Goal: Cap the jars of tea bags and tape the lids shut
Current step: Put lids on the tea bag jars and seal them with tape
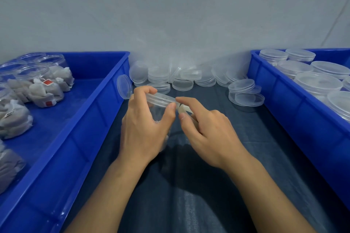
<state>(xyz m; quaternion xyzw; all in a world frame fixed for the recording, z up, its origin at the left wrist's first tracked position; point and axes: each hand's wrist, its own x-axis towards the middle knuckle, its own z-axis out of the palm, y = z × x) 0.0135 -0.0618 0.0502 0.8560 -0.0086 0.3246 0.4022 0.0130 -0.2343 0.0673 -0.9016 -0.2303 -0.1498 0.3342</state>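
Observation:
My left hand [145, 125] grips a clear plastic jar [161, 113] from the side, held above the dark cloth, and most of the jar is hidden behind the palm. A clear lid [161, 98] sits on the jar's top, tilted away from me. My right hand [204, 125] is at the jar's right side. Its index finger reaches the lid's edge and its thumb presses a small pale strip, probably tape [184, 109], next to the lid. Whether the strip sticks to the jar I cannot tell.
A blue bin [106, 89] on the left holds several open jars of tea bags [41, 85]. Another blue bin [284, 96] on the right holds several capped jars [318, 83]. Loose clear lids [181, 79] lie piled at the back of the cloth, with more lids [246, 92] near the right bin.

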